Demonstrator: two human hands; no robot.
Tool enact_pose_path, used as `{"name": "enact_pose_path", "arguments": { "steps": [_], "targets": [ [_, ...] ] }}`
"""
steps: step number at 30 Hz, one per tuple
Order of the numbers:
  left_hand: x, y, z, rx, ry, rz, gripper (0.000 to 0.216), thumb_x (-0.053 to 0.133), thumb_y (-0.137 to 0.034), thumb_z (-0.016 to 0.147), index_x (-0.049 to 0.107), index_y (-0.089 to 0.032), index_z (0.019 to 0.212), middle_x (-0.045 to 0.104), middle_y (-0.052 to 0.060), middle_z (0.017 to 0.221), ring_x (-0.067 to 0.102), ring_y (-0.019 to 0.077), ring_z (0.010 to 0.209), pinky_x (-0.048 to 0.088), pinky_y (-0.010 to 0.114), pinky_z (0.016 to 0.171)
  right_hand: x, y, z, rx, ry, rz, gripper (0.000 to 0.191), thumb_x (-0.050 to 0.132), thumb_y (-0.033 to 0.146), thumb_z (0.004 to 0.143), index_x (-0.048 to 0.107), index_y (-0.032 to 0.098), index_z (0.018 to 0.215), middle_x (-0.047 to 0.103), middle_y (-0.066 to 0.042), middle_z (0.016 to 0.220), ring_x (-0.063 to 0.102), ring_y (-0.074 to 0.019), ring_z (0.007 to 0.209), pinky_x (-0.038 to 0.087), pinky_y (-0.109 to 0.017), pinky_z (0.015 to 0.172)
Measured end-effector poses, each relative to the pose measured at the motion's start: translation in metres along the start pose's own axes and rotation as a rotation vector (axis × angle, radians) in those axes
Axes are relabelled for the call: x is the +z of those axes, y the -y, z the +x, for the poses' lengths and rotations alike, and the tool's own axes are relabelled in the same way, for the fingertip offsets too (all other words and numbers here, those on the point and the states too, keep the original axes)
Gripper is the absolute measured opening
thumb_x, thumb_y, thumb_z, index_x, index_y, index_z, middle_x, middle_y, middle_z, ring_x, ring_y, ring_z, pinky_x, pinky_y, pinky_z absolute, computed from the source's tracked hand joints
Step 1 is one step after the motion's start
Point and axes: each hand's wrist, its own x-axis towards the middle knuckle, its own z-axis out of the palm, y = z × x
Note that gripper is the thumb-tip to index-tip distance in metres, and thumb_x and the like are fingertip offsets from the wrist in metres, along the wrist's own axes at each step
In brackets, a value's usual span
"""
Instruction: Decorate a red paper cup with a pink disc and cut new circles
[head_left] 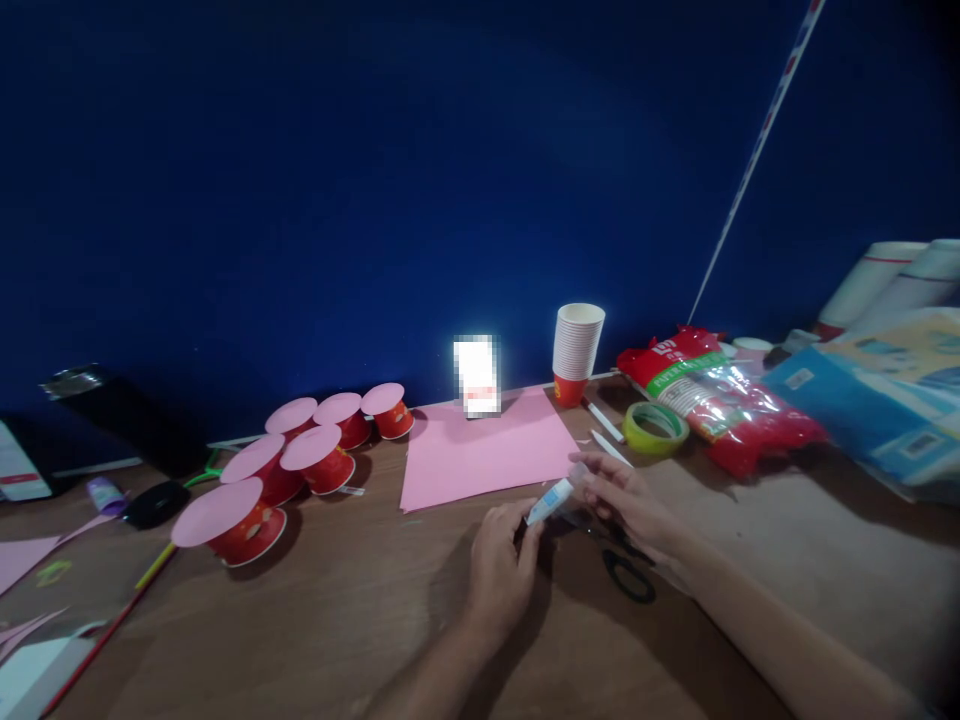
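Observation:
Between my two hands is a small white tube with a blue label (pixel 553 500), held at a tilt above the table. The thumb and fingers of my left hand (pixel 504 560) close on its lower left end. My right hand (pixel 622 505) pinches the upper right end, which looks clear or whitish; its exact shape is blurred. A pair of black-handled scissors (pixel 628 577) lies under my right hand, its blades mostly hidden. Just beyond the hands, pink paper sheets (pixel 480 455) lie on the wooden table (pixel 390 620).
Several red paper cups (pixel 319 470) topped with pink paper discs (pixel 217 512) stand at left. A cup stack (pixel 577 350), white pens (pixel 604 420), green-yellow tape (pixel 655 430) and a red package (pixel 712 395) are at right. A bright phone-like screen (pixel 476 375) stands by the blue wall (pixel 375 180).

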Motion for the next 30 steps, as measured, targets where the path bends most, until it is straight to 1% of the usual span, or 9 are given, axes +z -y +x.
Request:
{"name": "enact_pose_path", "arguments": {
  "steps": [4, 10, 15, 20, 22, 26, 30],
  "targets": [
    [0.0005, 0.0010, 0.0000, 0.005, -0.016, -0.008, 0.025, 0.049, -0.021, 0.088, 0.067, -0.024, 0.106, 0.069, 0.004, 0.102, 0.059, 0.0209, 0.095, 0.044, 0.032, 0.085, -0.0036, -0.0055, 0.0014, -0.011, 0.024, -0.032, 0.040, 0.073, 0.040, 0.073, 0.063, 0.022, 0.107, 0.054, 0.003, 0.074, 0.041, -0.0059, 0.054, 0.029, -0.016, 0.044],
    [0.0001, 0.0008, 0.0008, 0.002, -0.007, 0.001, 0.025, 0.049, -0.021, 0.088, 0.067, -0.023, 0.106, 0.069, 0.005, 0.102, 0.059, 0.0214, 0.095, 0.044, 0.033, 0.084, -0.0049, -0.0070, 0.0011, -0.030, 0.044, -0.110, 0.041, 0.070, 0.042, 0.075, 0.063, 0.021, 0.110, 0.056, 0.002, 0.072, 0.043, -0.0068, 0.054, 0.030, -0.017, 0.044],
    [0.0001, -0.0001, 0.0005, 0.009, -0.002, 0.009, 0.026, 0.049, -0.021, 0.088, 0.067, -0.024, 0.106, 0.069, 0.005, 0.102, 0.059, 0.0211, 0.094, 0.044, 0.032, 0.084, -0.0008, -0.0010, 0.0013, -0.061, 0.039, -0.109, 0.043, 0.073, 0.043, 0.070, 0.063, 0.020, 0.105, 0.059, 0.002, 0.073, 0.043, -0.0062, 0.051, 0.030, -0.018, 0.043],
    [-0.0002, 0.0003, 0.0003, 0.012, 0.001, 0.009, 0.025, 0.048, -0.021, 0.089, 0.066, -0.024, 0.107, 0.069, 0.004, 0.102, 0.059, 0.0214, 0.094, 0.043, 0.032, 0.084, 0.0004, 0.0022, 0.0002, -0.039, 0.052, -0.104, 0.042, 0.072, 0.042, 0.071, 0.062, 0.020, 0.105, 0.058, 0.004, 0.068, 0.042, -0.0051, 0.047, 0.030, -0.018, 0.042],
    [-0.0002, 0.0004, 0.0002, 0.012, -0.003, 0.008, 0.026, 0.048, -0.022, 0.090, 0.066, -0.024, 0.108, 0.069, 0.004, 0.103, 0.058, 0.0212, 0.095, 0.043, 0.032, 0.085, 0.0002, 0.0011, -0.0003, -0.035, 0.067, -0.107, 0.041, 0.072, 0.042, 0.072, 0.062, 0.020, 0.106, 0.061, 0.003, 0.072, 0.044, -0.0056, 0.049, 0.033, -0.018, 0.044],
    [-0.0004, 0.0003, -0.0001, 0.020, -0.003, 0.010, 0.025, 0.048, -0.022, 0.090, 0.066, -0.024, 0.108, 0.069, 0.004, 0.103, 0.058, 0.0210, 0.095, 0.043, 0.033, 0.085, 0.0006, -0.0018, -0.0012, -0.050, 0.094, -0.171, 0.037, 0.071, 0.041, 0.075, 0.063, 0.020, 0.105, 0.064, 0.001, 0.081, 0.052, -0.0084, 0.059, 0.041, -0.021, 0.055],
    [-0.0007, 0.0012, -0.0009, 0.027, 0.006, 0.017, 0.025, 0.048, -0.021, 0.090, 0.066, -0.025, 0.108, 0.068, 0.003, 0.104, 0.058, 0.0207, 0.095, 0.042, 0.032, 0.085, 0.0003, -0.0033, -0.0013, -0.057, 0.099, -0.246, 0.034, 0.069, 0.041, 0.076, 0.064, 0.019, 0.102, 0.064, 0.001, 0.078, 0.054, -0.0104, 0.063, 0.043, -0.023, 0.059]
  ]
}}
